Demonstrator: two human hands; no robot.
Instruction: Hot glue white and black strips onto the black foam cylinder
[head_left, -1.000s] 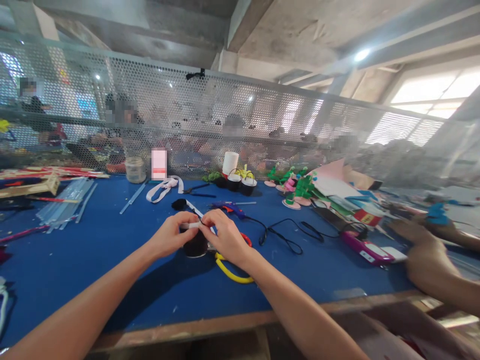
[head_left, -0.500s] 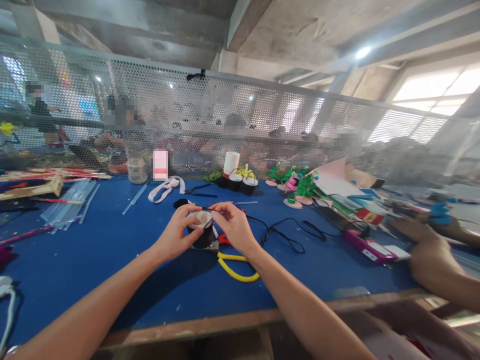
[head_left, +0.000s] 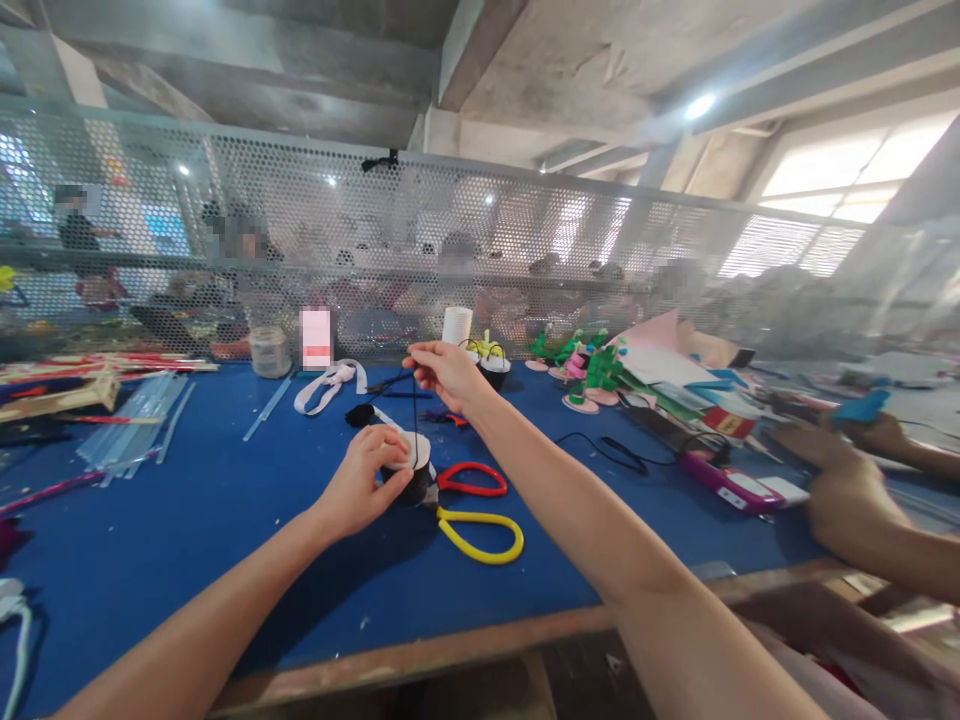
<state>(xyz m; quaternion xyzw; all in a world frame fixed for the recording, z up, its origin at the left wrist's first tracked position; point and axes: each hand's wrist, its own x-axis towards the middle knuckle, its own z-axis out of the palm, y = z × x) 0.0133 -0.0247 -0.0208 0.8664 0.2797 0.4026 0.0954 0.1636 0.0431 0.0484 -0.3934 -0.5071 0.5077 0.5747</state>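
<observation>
My left hand (head_left: 361, 478) is closed around the side of a small black cup (head_left: 412, 490) with a white lining, fingers over its rim. Above and beyond the cup, my right hand (head_left: 448, 376) pinches a thin black cord (head_left: 416, 425). The cord runs taut, almost straight down, from my fingertips to the cup. Where it meets the cup is too small to make out. Scissors (head_left: 486, 556) with one red and one yellow handle lie beside the cup, their blades partly hidden by it.
Beyond my right hand stand black cups with handles (head_left: 495, 372) and a white spool (head_left: 457, 325). Glue sticks (head_left: 135, 420) and a glass jar (head_left: 269, 352) are at left. Green figures (head_left: 602, 370), papers and a purple device (head_left: 731, 485) lie right, near a co-worker's arm (head_left: 862, 510).
My right hand has risen away from the cup, drawing the black cord upward. My left hand stays at the cup. The scissors' red handle is now uncovered.
</observation>
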